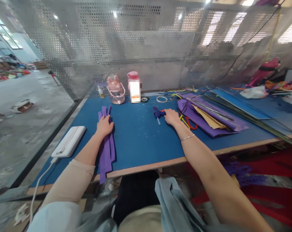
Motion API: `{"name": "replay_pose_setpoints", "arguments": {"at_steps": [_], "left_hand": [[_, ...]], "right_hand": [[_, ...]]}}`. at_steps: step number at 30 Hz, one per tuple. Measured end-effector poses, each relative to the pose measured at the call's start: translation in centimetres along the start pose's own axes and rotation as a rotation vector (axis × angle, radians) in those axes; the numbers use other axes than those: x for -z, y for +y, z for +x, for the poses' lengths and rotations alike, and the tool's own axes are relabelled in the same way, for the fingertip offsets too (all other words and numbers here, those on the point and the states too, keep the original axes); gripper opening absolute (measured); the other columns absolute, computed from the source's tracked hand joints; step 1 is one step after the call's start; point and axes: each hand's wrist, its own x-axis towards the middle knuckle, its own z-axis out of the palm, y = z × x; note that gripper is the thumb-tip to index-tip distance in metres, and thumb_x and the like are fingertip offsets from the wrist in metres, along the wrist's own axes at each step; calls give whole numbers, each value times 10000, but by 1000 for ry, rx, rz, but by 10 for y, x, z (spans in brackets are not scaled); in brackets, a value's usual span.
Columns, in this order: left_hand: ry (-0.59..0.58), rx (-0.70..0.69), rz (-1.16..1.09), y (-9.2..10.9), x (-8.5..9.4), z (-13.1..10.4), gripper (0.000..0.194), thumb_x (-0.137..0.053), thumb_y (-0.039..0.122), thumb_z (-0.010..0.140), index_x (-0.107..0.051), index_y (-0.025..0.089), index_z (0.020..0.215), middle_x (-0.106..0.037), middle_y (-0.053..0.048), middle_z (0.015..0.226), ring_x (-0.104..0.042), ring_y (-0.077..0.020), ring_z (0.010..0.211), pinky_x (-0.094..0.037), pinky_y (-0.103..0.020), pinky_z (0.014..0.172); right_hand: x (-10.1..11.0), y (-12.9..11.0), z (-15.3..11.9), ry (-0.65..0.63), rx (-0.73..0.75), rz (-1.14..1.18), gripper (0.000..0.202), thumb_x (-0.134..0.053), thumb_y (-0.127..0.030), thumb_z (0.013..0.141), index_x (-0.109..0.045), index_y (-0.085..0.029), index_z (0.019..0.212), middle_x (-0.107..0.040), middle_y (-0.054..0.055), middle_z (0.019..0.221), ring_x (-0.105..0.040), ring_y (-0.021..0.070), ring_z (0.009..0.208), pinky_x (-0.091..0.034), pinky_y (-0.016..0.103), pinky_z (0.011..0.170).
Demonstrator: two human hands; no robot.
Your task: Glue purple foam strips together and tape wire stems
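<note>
My left hand (104, 126) lies curled over a bunch of long purple fabric strips (106, 158) on the left part of the table; their lower ends hang over the front edge. At the middle right, my right hand (171, 116) is closed on a dark blue tool (158, 112) that looks like a glue gun, with a short pale stick below it. Its grip is hidden under the fingers. Just beside that wrist are yellow and red looped handles (191, 124), partly covered by the arm.
A white power bank (68, 141) with a cable lies at the left. Along the back stand a small glue bottle (101, 92), a pink clear jug (116, 93), a pink-lidded bottle (133, 77) and tape rolls (144, 100). Purple sheets (216, 130) and dark green stems (252, 117) lie right.
</note>
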Motion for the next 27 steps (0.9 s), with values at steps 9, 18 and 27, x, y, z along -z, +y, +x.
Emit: {"name": "replay_pose_setpoints", "arguments": {"at_steps": [9, 18, 27], "left_hand": [[-39, -18, 16, 6, 0, -4, 537, -434, 346, 903, -442, 180, 1414, -410, -191, 1478, -398, -360, 1352, -343, -582, 1072], [-33, -13, 65, 8, 0, -7, 509, -421, 328, 910, -455, 200, 1402, -404, -157, 1491, -398, -326, 1354, -351, -538, 1080], [-47, -9, 71, 10, -3, -8, 512, -390, 312, 919, -458, 195, 1412, -368, -143, 1524, -351, -361, 1388, -311, -558, 1107]], "right_hand": [[15, -9, 53, 233, 24, -7, 380, -439, -273, 949, -531, -148, 1295, -575, 151, 1263, -510, 272, 1156, -418, 358, 953], [-13, -23, 119, 220, -103, 43, 351, -423, -250, 945, -593, -93, 1209, -608, 208, 1200, -554, 301, 1114, -437, 394, 891], [-22, -36, 132, 156, 101, 25, 380, -465, -295, 950, -562, -142, 1284, -583, 157, 1277, -526, 257, 1172, -402, 341, 951]]}}
